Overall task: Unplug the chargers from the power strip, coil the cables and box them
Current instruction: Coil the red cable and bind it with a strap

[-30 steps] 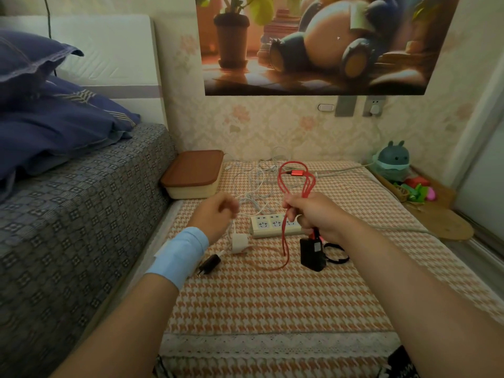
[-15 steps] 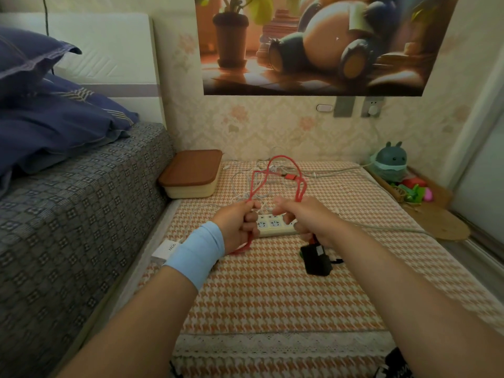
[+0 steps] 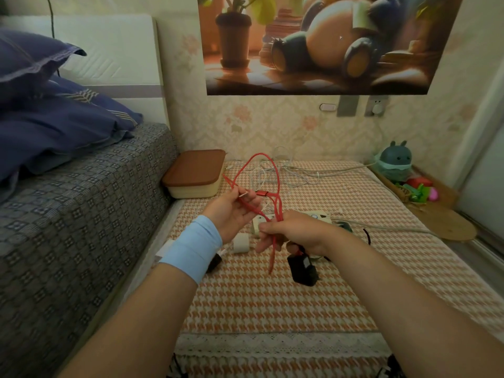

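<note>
**Mid-frame, above the power strip (image 3: 319, 216): a coil is taking shape**

The left hand (image 3: 231, 211) is now lifting away from the right hand (image 3: 294, 233), palm turning up. Half a second ago the two were bunched together. It is pinching the plug end of the red cable (image 3: 278, 210) between thumb and fingertips. The right hand is curling its fingers round the gathered strands, with the black charger (image 3: 302, 270) dangling just below. A loop is arching up between the hands, so coiling looks under way. The box (image 3: 195, 173) is sitting lidded at centre left.
</note>
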